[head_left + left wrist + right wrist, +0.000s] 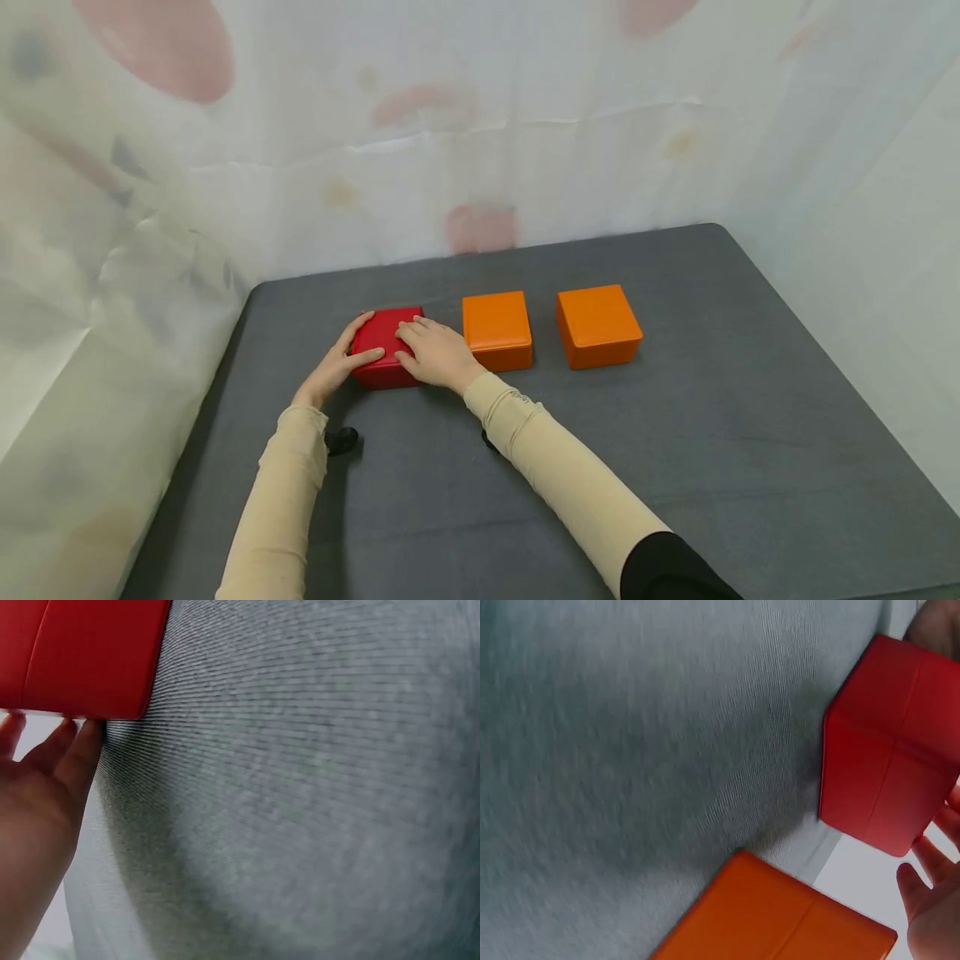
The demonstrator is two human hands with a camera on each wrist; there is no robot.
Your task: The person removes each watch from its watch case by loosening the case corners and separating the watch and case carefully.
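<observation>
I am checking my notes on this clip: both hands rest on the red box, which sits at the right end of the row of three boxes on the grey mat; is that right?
Not quite. The red box sits at the left end of the row, not the right, with the two orange boxes to its right. The head view shows this. The left hand and right hand do rest on it, on the grey mat.

Both arms wear long, close-fitting beige sleeves reaching the wrists. The right sleeve (555, 467), lower centre of the head view, bears small dark lettering near the cuff and meets black fabric at the upper arm. Both hands are bare. A small black device (341, 439) sits under the left wrist.
</observation>
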